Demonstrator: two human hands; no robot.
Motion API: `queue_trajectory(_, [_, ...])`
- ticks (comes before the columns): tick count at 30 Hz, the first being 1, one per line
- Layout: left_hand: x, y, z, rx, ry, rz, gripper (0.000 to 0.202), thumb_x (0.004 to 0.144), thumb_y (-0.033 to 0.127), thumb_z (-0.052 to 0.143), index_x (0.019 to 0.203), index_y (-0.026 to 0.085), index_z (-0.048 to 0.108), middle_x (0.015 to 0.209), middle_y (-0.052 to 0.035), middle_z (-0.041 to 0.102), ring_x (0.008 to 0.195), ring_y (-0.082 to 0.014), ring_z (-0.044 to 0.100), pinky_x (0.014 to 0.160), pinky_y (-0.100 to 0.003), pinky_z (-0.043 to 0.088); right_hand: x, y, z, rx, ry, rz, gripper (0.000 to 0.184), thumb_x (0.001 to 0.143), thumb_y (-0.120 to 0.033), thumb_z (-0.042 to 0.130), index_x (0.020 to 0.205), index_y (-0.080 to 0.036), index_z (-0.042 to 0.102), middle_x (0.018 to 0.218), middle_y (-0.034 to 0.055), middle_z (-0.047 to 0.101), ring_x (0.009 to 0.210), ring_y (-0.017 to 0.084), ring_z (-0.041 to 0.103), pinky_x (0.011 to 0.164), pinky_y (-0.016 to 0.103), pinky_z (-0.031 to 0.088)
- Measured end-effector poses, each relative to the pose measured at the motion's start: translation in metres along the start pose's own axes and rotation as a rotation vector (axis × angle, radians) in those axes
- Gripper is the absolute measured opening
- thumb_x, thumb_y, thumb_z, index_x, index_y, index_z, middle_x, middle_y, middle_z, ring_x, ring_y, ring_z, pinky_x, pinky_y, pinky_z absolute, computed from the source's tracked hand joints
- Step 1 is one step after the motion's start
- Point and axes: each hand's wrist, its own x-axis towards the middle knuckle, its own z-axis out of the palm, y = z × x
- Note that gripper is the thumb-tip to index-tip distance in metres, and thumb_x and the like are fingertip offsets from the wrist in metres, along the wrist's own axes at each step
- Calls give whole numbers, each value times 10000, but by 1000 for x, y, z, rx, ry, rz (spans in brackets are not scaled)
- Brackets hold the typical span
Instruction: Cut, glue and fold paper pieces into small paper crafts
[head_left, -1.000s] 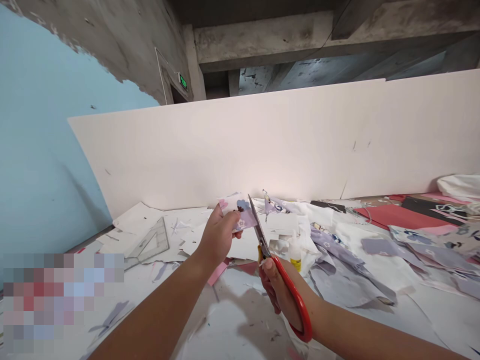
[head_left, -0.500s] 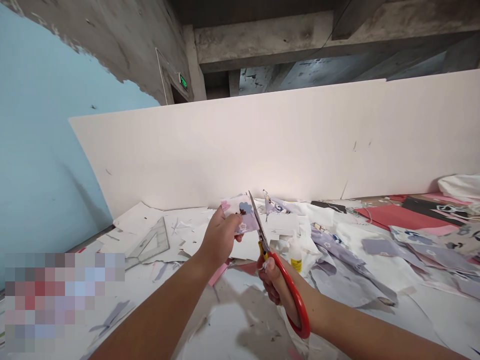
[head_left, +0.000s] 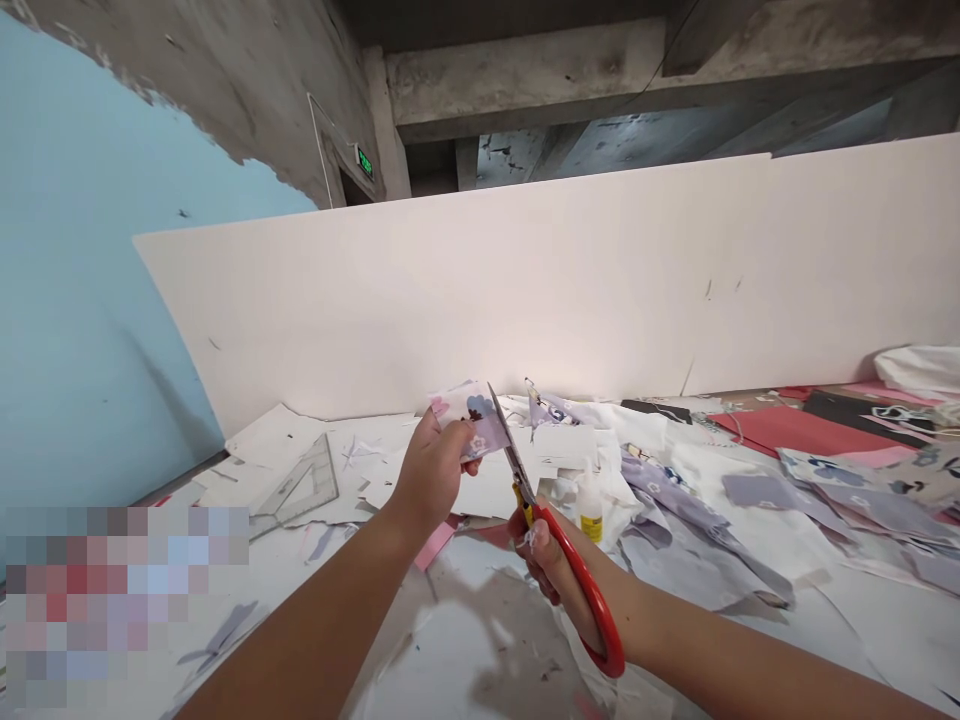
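Bottle point(head_left: 591, 520), yellow-labelled, upright just beside red scissors point(head_left: 568, 560).

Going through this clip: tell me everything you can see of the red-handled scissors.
The scissors have a long red plastic loop handle and narrow grey metal blades, with a small yellow part near the pivot. They are held in the person's right hand, fingers through the handle, and tilt up and away with the tips pointing upward. The blades lie against the edge of a piece of floral-printed paper, held in the left hand. How far the blades are open is hard to tell.
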Motion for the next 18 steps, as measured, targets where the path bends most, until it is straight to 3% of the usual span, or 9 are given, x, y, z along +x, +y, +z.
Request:
queue_trajectory(8, [-11,11,6,209,-64,-29,162,721,202,406,560,196,399,447,54,432,464,-83,413,490,-214,355,3,5,4,56,55,10,457,874,-608,159,681,-224,314,600,-55,304,516,110,305,487,251,336])
queue_trajectory(18, [-12,9,7,229,-85,-42,177,712,202,395,534,200,389,467,45,425,480,-93,417,499,-219,369,7,1,5,45,102,133,533,784,-726,169,619,-228,264,501,-86,212,434,84,202,374,214,220])
